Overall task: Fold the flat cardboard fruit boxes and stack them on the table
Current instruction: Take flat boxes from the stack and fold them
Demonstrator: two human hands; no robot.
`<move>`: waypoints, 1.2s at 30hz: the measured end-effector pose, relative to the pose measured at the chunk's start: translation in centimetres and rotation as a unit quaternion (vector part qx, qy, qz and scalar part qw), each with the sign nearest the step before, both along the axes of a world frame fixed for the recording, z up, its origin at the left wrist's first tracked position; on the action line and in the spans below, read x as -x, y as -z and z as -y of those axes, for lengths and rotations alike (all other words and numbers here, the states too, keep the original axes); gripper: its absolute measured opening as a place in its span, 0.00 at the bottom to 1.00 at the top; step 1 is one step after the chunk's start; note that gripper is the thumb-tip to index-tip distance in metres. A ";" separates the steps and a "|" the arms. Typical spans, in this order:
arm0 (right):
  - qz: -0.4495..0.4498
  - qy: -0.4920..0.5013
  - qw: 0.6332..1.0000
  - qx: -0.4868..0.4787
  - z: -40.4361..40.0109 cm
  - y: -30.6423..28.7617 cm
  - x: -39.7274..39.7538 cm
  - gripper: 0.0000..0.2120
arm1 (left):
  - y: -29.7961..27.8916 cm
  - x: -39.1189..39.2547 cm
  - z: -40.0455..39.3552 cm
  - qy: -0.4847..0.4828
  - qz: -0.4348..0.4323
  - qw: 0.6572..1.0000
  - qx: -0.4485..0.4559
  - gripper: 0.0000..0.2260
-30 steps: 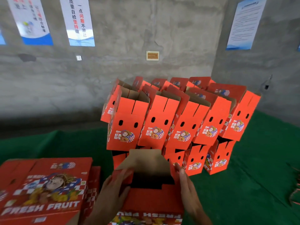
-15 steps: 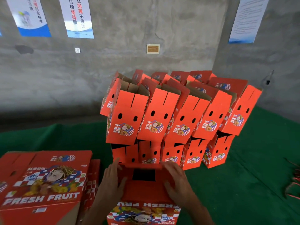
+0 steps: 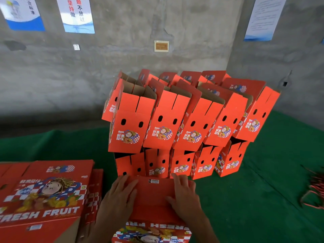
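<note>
At lower centre, both hands, left (image 3: 116,199) and right (image 3: 185,195), now press spread fingers flat on the box (image 3: 154,199); its flaps have closed, so stacking comes next.

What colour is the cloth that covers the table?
The cloth is dark green, plain and without pattern. It shows best in the head view, to the right of the hands.

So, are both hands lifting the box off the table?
No. Both hands press flat on the box, which rests on the table.
</note>
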State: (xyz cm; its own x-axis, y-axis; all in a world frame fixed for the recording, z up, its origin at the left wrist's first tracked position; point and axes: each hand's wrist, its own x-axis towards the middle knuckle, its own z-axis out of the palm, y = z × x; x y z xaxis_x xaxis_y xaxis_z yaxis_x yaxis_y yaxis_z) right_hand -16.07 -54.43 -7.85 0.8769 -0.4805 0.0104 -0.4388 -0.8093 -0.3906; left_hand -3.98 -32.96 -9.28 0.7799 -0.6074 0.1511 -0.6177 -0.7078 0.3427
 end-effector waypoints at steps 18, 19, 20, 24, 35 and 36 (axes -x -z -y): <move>-0.049 0.059 0.908 -0.413 2.9 6.0 5.1 0.12 | -1.1 0.2 -0.8 -0.039 -0.041 0.998 -0.014 0.29; -0.076 0.048 0.912 -0.401 3.1 6.4 5.6 0.10 | -1.2 0.1 -0.6 -0.037 -0.039 0.998 -0.018 0.28; -0.102 0.046 0.912 -0.394 3.3 6.7 6.1 0.08 | -1.1 0.1 -0.4 -0.032 -0.036 0.999 -0.023 0.28; -0.139 0.050 0.881 -0.450 4.0 6.6 7.3 0.10 | -0.8 -0.3 -0.1 -0.022 -0.035 0.999 -0.013 0.27; 0.068 0.151 0.840 -0.517 8.4 4.4 10.1 0.29 | -3.0 1.2 3.6 0.125 0.101 0.975 0.154 0.23; 0.095 0.162 0.845 -0.501 9.6 3.6 10.9 0.31 | -3.1 1.7 5.1 0.155 0.102 0.968 0.166 0.23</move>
State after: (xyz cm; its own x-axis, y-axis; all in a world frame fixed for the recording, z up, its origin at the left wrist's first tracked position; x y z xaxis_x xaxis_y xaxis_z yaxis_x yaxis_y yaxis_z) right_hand -27.01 -64.04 -11.49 0.7261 -0.5453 -0.4188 -0.4266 0.1204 -0.8964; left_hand -5.63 -38.02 -6.23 0.5010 -0.6993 0.5098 -0.8617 -0.3487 0.3686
